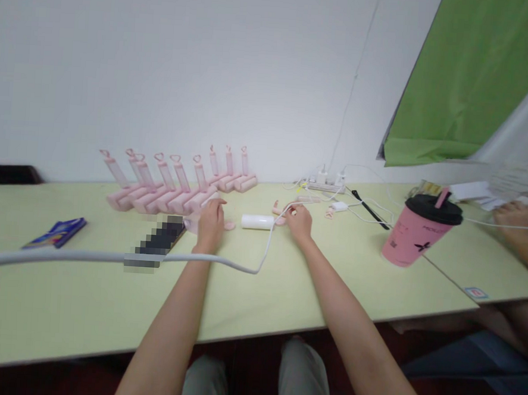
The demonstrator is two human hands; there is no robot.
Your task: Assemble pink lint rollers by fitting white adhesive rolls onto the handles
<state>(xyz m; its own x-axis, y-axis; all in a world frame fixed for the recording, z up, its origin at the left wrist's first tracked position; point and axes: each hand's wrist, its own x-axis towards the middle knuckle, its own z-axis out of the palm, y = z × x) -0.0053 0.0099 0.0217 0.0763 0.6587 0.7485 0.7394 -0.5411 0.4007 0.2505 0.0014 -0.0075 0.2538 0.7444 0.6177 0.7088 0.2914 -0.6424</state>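
Observation:
My left hand (211, 219) rests on the pale yellow table near the front of several pink devices (169, 199) with clear straps standing up. Its fingers are bent, and whatever may lie under them is hidden. A small flat pink piece (229, 226) lies just right of it. Between my hands lies a white cylinder (257, 222) on its side. My right hand (299, 221) is closed at the fingertips beside small pink parts (280, 220); what it pinches is too small to make out. A white cable (268, 239) passes in front of the cylinder's right end.
A dark phone (163, 239) and a blue packet (60, 233) lie left. To the right are a power strip (326, 187), a black strap (369, 209) and a pink cup (416, 233). Another person's hand (516, 216) is far right.

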